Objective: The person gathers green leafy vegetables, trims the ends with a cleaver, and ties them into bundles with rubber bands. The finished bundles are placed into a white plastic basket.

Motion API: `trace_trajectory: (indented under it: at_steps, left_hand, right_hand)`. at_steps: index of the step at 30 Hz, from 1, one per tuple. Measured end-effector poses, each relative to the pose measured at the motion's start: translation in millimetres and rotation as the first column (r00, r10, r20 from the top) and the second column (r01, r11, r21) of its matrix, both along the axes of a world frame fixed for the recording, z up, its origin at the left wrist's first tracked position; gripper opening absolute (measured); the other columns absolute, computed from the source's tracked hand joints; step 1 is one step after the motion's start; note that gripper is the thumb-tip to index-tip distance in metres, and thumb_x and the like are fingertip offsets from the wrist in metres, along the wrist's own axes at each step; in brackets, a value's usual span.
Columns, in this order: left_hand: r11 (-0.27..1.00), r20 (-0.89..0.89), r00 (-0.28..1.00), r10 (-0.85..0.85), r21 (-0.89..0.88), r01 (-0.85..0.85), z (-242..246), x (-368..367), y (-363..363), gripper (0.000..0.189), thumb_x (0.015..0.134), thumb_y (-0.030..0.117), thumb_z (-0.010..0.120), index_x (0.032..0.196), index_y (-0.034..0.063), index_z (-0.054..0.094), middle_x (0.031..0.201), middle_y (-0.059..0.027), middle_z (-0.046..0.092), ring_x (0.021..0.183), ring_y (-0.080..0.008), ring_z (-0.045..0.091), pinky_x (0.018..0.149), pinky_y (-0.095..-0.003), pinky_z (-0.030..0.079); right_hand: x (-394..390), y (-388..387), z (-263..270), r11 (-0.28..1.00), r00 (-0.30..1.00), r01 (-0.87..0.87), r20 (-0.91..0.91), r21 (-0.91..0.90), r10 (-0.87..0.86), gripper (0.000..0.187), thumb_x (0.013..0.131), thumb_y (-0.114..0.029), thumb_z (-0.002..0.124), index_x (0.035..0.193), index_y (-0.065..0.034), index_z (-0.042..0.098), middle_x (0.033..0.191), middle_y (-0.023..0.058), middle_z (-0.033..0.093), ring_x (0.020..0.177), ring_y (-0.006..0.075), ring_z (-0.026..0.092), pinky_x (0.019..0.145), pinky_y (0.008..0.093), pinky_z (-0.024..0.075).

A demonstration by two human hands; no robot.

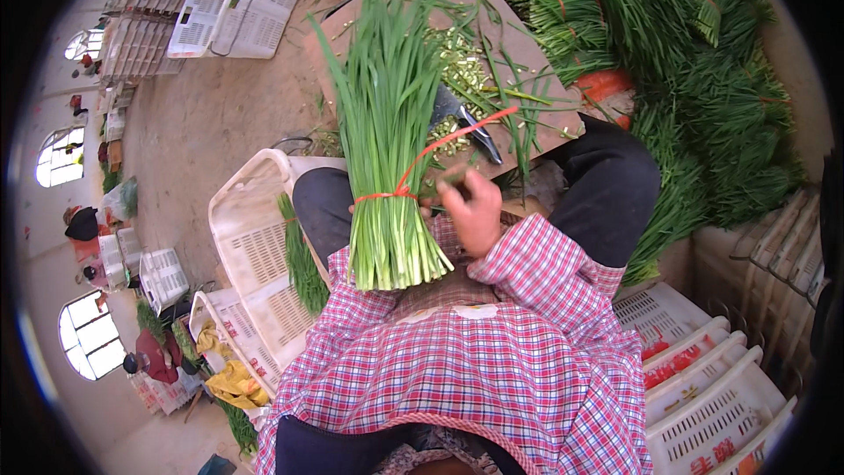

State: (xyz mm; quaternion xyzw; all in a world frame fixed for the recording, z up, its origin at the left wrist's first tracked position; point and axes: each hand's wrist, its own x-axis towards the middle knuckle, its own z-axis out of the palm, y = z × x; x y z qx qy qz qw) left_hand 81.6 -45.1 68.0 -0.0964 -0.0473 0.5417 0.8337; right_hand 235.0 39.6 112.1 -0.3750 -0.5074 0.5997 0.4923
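A large bundle of garlic chives (389,145) lies over the near edge of the board, cut ends towards me, bound by a red tie (402,192) whose loose tail points up and right. My left hand is mostly hidden beneath the bundle; only fingertips (352,209) show at its left edge, so its hold cannot be made out fully. Just right of the bundle, my right hand (471,204) is curled, slightly blurred, with a bit of green at its fingers. A cleaver (461,119) with a black handle rests on the board beside the bundle, among cut stem ends (461,66).
Tied chive bundles (593,6) are heaped at the right. White plastic crates stand at the left (257,237) and lower right (705,409). Trimmings litter the board (527,79). A person in dark red (158,356) sits far left.
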Motion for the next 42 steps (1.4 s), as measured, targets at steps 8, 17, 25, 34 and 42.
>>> trace_trajectory:
  at_steps: [8,17,25,34,42]
  left_hand:
    - [0.996,-0.365,0.928,0.068,0.086,-0.039,-34.4,-27.9,-6.6,0.100,0.069,0.064,0.060,0.136,-0.0011,0.024,0.131,-0.0216,0.039,0.117,-0.0364,0.042,0.097,-0.0527,0.036]
    - [0.983,-0.974,-0.153,0.168,0.155,0.093,27.5,-15.9,34.9,0.088,0.060,0.047,0.079,0.122,-0.0036,0.043,0.117,-0.0099,0.053,0.103,-0.0204,0.054,0.088,-0.0338,0.044]
    - [0.974,-0.988,-0.141,0.062,0.030,0.224,45.5,7.8,70.9,0.044,0.074,0.014,0.061,0.113,-0.0038,0.051,0.107,-0.0094,0.058,0.094,-0.0192,0.057,0.082,-0.0315,0.046]
    - [0.991,-0.901,0.434,-0.004,0.053,0.120,28.0,-24.4,72.4,0.073,0.073,0.041,0.071,0.124,-0.0026,0.041,0.119,-0.0115,0.052,0.107,-0.0205,0.052,0.090,-0.0329,0.044]
    - [0.954,-0.978,-0.197,-0.072,-0.125,0.272,-5.3,-69.5,92.8,0.070,0.085,0.038,0.058,0.130,-0.0073,0.031,0.129,-0.0151,0.043,0.115,-0.0222,0.045,0.095,-0.0304,0.036]
  right_hand:
    - [39.9,15.4,-11.4,0.918,0.999,-0.015,-0.048,-0.396,-0.004,0.049,0.083,-0.032,0.060,0.108,0.0065,0.045,0.086,0.0177,0.062,0.077,0.0240,0.061,0.066,0.0338,0.0487]
    - [15.1,-20.9,-17.9,0.933,0.948,-0.220,0.164,-0.284,0.274,0.104,0.064,-0.037,0.077,0.134,0.0022,0.011,0.111,0.0255,0.053,0.106,0.0371,0.053,0.091,0.0382,0.0413]
    - [22.8,-2.0,-27.5,0.970,0.995,-0.085,-0.063,-0.227,0.073,0.074,0.065,-0.025,0.076,0.122,0.0004,0.036,0.111,0.0164,0.054,0.101,0.0256,0.054,0.088,0.0365,0.0425]
    - [-3.3,7.8,-27.6,0.973,0.967,-0.139,-0.236,-0.184,0.094,0.066,0.079,-0.013,0.065,0.132,0.0025,0.028,0.126,0.0139,0.044,0.115,0.0223,0.045,0.097,0.0326,0.0347]
    - [-41.2,39.4,-105.7,0.828,0.998,0.029,-0.037,-0.560,-0.060,0.032,0.087,-0.021,0.056,0.103,0.0068,0.056,0.090,0.0143,0.063,0.083,0.0202,0.060,0.075,0.0307,0.0462]
